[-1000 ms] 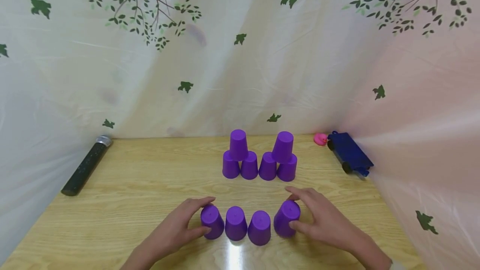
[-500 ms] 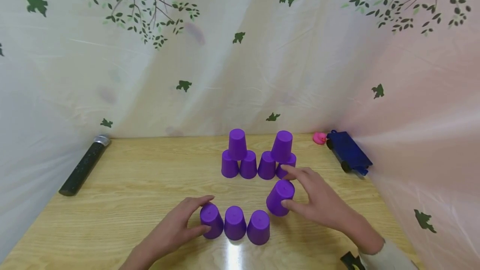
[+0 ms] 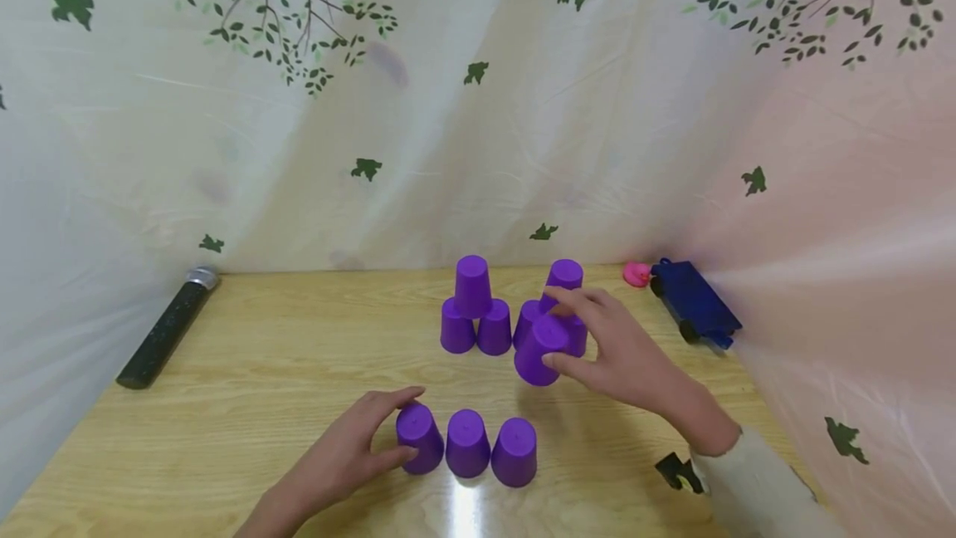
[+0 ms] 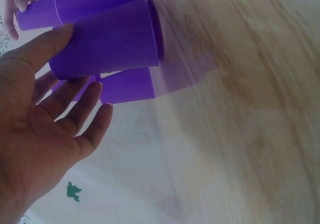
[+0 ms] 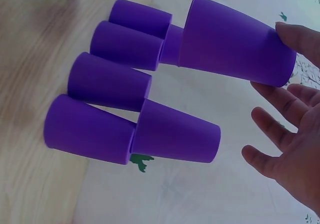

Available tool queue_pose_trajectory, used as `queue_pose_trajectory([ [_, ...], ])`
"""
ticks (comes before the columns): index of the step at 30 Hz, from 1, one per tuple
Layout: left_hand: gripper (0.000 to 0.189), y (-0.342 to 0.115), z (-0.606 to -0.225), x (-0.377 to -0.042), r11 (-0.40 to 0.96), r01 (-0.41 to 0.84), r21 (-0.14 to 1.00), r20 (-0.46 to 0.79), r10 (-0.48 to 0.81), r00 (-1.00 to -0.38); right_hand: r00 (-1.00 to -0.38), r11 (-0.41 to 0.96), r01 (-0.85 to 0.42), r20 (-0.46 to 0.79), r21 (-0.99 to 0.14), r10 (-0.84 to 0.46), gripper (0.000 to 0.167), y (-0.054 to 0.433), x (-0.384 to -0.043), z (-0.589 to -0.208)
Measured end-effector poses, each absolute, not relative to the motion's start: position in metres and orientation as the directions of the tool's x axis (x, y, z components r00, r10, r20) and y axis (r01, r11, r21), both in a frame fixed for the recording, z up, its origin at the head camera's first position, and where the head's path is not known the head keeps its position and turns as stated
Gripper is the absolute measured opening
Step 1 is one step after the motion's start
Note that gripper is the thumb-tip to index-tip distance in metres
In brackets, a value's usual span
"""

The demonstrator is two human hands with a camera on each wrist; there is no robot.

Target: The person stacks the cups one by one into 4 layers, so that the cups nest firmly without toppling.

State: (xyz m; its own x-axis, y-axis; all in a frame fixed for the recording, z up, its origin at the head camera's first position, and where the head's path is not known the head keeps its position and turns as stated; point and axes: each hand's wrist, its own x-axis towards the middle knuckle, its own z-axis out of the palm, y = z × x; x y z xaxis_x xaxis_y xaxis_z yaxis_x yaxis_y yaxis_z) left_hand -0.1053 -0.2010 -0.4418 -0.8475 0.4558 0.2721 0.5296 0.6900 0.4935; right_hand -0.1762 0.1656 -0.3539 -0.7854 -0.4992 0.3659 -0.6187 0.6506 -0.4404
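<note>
My right hand [image 3: 627, 355] pinches an upside-down purple cup [image 3: 536, 359] near its closed end, thumb on the near side. That cup is in the air in front of the right back stack, partly covering it; the right wrist view shows the cup [image 5: 235, 41] raised off the table. At the front left, my left hand [image 3: 339, 455] has thumb and fingers round a standing purple cup [image 3: 420, 442]. Beside it stand a middle cup [image 3: 467, 445] and a right cup [image 3: 515, 455]. Each back stack has one cup on two: left top cup [image 3: 473, 287], right top cup [image 3: 565, 272].
A black microphone [image 3: 168, 330] lies at the table's left. At the back right are a pink rubber duck [image 3: 637, 275] and a dark blue toy cart [image 3: 696, 301]. A printed curtain [image 3: 299, 189] hangs behind the wooden table [image 3: 299, 339].
My right hand has lifted the rightmost cup of the front row and carried it away from me and slightly left, toward the right back stack. My left hand has stayed at its cup.
</note>
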Motion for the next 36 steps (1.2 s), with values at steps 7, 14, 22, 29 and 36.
queue_pose_trajectory([
  [7,0.067,-0.202,-0.442,-0.105,0.694,0.522,0.496,0.269,0.449,-0.852,-0.772,0.636,-0.635,0.381,-0.438,-0.509,0.076,0.156,-0.193,-0.342],
  [14,0.068,-0.201,-0.439,-0.103,0.692,0.520,0.500,0.274,0.444,-0.853,-0.789,0.654,-0.614,0.340,-0.442,-0.511,0.079,0.145,-0.211,-0.332],
  [22,0.069,-0.202,-0.439,-0.103,0.691,0.521,0.501,0.272,0.446,-0.853,-0.793,0.680,-0.608,0.353,-0.410,-0.496,0.080,0.135,-0.231,-0.330],
  [29,0.068,-0.204,-0.440,-0.104,0.691,0.511,0.511,0.260,0.443,-0.858,-0.814,0.724,-0.579,0.316,-0.375,-0.487,0.081,0.129,-0.244,-0.331],
  [36,0.069,-0.204,-0.441,-0.103,0.693,0.510,0.510,0.258,0.442,-0.859,-0.839,0.756,-0.542,0.291,-0.368,-0.460,0.083,0.127,-0.254,-0.334],
])
